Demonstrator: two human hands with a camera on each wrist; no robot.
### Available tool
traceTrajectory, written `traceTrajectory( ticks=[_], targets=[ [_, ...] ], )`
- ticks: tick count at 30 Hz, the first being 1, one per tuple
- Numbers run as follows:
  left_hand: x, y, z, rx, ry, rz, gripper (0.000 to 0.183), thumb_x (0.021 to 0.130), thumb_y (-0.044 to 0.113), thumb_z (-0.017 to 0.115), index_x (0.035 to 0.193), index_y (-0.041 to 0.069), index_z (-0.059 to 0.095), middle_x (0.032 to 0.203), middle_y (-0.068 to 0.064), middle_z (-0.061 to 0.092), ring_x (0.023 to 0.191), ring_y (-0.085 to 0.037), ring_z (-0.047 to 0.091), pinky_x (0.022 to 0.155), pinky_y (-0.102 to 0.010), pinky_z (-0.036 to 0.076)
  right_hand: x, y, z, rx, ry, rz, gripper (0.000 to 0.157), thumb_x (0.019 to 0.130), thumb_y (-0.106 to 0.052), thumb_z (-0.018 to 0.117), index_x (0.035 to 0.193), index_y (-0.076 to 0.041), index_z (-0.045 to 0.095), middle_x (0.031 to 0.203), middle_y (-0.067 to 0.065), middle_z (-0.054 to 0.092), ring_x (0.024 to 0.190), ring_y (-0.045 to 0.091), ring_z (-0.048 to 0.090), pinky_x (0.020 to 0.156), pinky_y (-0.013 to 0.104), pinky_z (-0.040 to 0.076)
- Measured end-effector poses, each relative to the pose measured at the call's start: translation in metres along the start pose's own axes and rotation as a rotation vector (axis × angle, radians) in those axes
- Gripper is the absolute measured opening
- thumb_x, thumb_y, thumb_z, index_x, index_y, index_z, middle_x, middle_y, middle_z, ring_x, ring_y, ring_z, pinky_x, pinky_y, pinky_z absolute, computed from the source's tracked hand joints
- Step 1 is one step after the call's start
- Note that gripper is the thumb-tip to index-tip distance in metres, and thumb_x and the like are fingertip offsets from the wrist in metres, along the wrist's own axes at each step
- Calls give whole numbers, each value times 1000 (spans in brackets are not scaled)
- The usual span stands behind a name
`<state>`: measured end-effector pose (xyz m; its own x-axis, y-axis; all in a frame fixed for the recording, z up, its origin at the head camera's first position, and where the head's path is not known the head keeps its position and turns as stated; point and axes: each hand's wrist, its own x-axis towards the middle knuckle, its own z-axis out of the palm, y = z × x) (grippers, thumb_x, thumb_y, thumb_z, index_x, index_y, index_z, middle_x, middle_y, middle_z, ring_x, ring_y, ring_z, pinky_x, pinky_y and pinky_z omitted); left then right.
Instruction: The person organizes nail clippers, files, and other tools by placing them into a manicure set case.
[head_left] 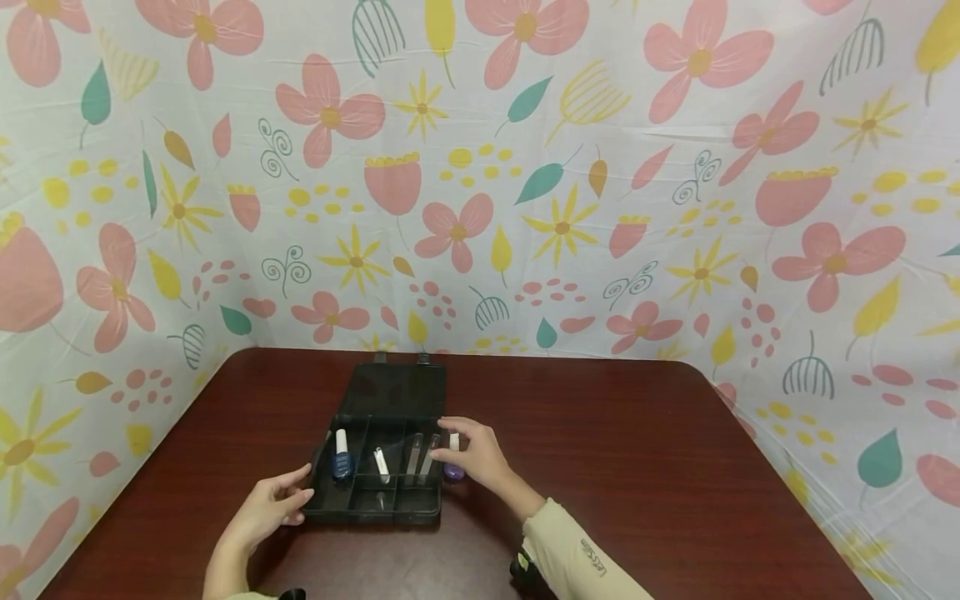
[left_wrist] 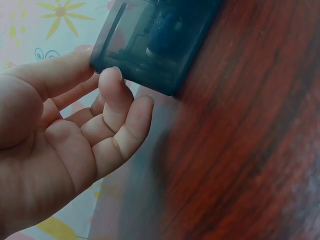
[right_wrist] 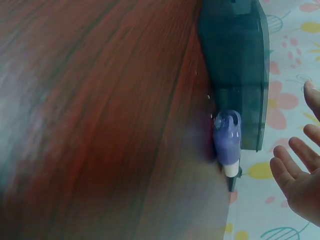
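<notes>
A black compartment box (head_left: 416, 517) lies with its lid (head_left: 393, 390) folded back. In it are a dark blue nail polish bottle (head_left: 342, 464) with a white cap, a silver nail clipper (head_left: 382, 464) and two slim, clear-looking strips (head_left: 415, 455). My left hand (head_left: 264, 510) touches the box's left side with relaxed fingers; the left wrist view shows fingertips (left_wrist: 116, 75) at its corner. Over the box's right edge hovers my right hand (head_left: 480, 457), fingers apart and holding nothing. Beneath it, a purple nail polish bottle (right_wrist: 228, 137) stands on the table beside the box's right wall.
The dark red wooden table (head_left: 600, 475) stretches to the right of the box. A flower-print cloth (head_left: 465, 167) hangs behind the table and along its sides. In a front compartment lies a small shiny thing (head_left: 380, 500), too small to tell.
</notes>
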<state>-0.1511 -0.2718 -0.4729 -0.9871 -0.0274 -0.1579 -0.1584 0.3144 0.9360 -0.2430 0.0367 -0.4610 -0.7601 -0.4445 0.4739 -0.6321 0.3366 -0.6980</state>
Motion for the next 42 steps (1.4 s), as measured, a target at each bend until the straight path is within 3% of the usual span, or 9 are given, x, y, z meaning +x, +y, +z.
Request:
traceTrajectory(
  ticks=[7, 13, 21, 30, 42],
  targets=[
    [-1, 0, 1, 4, 8, -18, 49, 87, -1, 55, 130, -12, 34, 78, -8, 51, 58, -17, 52, 60, -30, 51, -8, 8, -9, -26, -1, -17, 45, 71, -16, 76, 108, 7, 61, 109, 16, 59, 100, 29, 55, 78, 42, 47],
    [-1, 1, 0, 17, 10, -22, 49, 87, 0, 54, 130, -12, 34, 79, -9, 52, 59, -19, 53, 61, -31, 51, -15, 14, -13, -72, -68, 41, 53, 68, -15, 78, 112, 7, 58, 103, 19, 59, 89, 29, 58, 74, 33, 49],
    [-1, 0, -1, 9, -2, -20, 50, 87, 0, 54, 131, -12, 33, 78, -8, 53, 58, -17, 53, 60, -30, 51, -16, 19, -11, -74, -160, 141, 58, 68, -11, 78, 115, 11, 53, 107, 22, 58, 91, 32, 58, 75, 39, 48],
    [-1, 1, -3, -13, -48, 11, 53, 88, 3, 55, 132, -13, 30, 78, -7, 52, 58, -14, 53, 61, -30, 51, -14, 26, -11, -82, -206, 167, 58, 64, -6, 80, 113, 12, 53, 100, 21, 59, 85, 32, 58, 72, 38, 49],
    [0, -2, -3, -25, -38, 1, 53, 88, 3, 55, 132, -12, 30, 78, -7, 52, 57, -14, 53, 60, -29, 51, -11, 29, -7, -107, -228, 186, 56, 61, -9, 82, 109, 9, 59, 93, 16, 63, 81, 26, 60, 68, 33, 50]
  ],
)
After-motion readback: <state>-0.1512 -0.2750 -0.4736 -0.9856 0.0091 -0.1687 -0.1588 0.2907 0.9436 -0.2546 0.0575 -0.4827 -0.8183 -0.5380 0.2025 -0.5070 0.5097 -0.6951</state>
